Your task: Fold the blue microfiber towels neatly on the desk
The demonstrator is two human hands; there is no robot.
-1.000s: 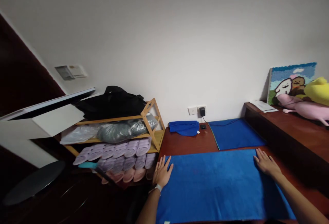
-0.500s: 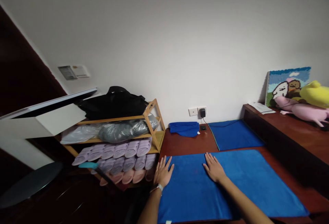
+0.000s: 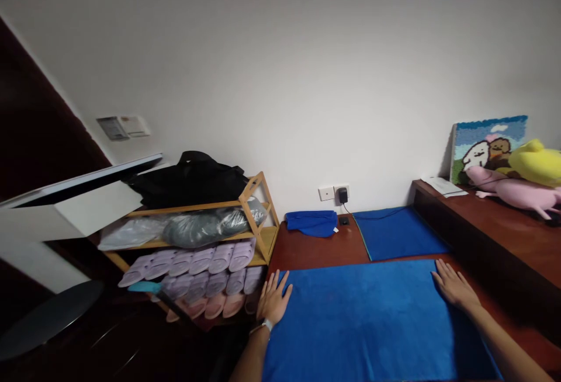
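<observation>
Blue cloth (image 3: 363,323): we see it lying flat on the red-brown table (image 3: 322,252), right in front of us.
Left hand (image 3: 273,301): we lay it palm down on the cloth's left edge, fingers spread.
Right hand (image 3: 456,288): we lay it palm down by the far right corner, fingers a little spread.
Folded blue cloth (image 3: 311,222): we see it by the wall (image 3: 280,90).

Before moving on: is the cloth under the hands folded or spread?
Spread: the blue cloth lies flat, left hand at its far left corner, right hand at its far right. Cannot tell whether it is doubled.
</observation>
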